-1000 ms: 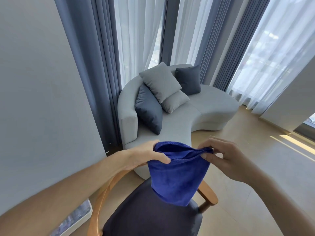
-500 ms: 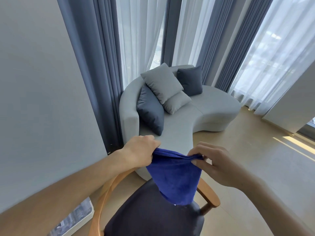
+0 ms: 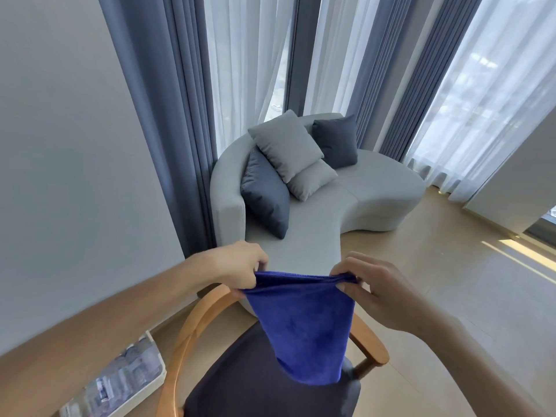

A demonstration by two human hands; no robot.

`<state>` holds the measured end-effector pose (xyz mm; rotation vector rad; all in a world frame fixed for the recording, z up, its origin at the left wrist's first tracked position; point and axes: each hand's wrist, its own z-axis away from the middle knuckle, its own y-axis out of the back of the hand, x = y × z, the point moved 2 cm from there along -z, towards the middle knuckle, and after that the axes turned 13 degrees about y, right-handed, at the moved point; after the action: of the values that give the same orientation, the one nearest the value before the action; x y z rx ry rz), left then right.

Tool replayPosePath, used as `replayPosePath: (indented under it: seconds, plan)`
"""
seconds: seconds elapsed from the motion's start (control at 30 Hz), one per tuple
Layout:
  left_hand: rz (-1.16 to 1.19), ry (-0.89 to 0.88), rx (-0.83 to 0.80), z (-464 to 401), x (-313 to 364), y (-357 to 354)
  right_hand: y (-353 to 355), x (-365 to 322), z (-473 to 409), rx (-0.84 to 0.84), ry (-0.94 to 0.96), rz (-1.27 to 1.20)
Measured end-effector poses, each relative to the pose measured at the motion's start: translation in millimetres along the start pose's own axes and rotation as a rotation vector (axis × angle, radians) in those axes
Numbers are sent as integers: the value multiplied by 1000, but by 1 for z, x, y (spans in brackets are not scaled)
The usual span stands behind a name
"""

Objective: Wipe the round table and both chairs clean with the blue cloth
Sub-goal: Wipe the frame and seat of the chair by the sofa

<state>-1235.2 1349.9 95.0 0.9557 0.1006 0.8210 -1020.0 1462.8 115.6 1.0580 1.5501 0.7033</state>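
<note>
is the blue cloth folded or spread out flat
Folded. The blue cloth hangs doubled, layered top edge pinched between left hand and right hand.

The cloth (image 3: 304, 326) is hanging between the left hand (image 3: 240, 266) at nine o'clock and the right hand (image 3: 379, 290) at three, over the chair (image 3: 240, 386) at six; the sofa (image 3: 376, 200) is sitting behind at twelve.

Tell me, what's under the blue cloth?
Under the hanging cloth is a chair with a dark seat and wooden arms. The cloth covers part of the seat's back edge. Both hands, left and right, pinch its top.
</note>
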Motion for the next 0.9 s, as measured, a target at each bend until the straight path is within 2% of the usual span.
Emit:
replayPosePath:
  seconds: [0.1, 0.23, 0.3, 0.47, 0.63, 0.8, 0.9]
  plan:
    - [90, -53, -239, 9, -4, 14, 1, 6, 4, 12, -22, 22]
    - [136, -77, -314, 17, -3, 27, -1, 11, 7, 29, -28, 53]
    - [164, -50, -291, 19, -1, 30, -2, 13, 7, 53, -34, 66]
    - [321, 31, -94, 14, -1, 28, -4, 20, 3, 162, -73, 70]
    - [446, 23, 51, 6, -5, 19, -8, 24, 1, 207, -120, 101]
    - [441, -95, 26, 7, -6, 26, -5, 31, 3, 299, -189, 83]
    - [467, -116, 73, 7, -5, 28, -5, 33, 3, 311, -190, 53]
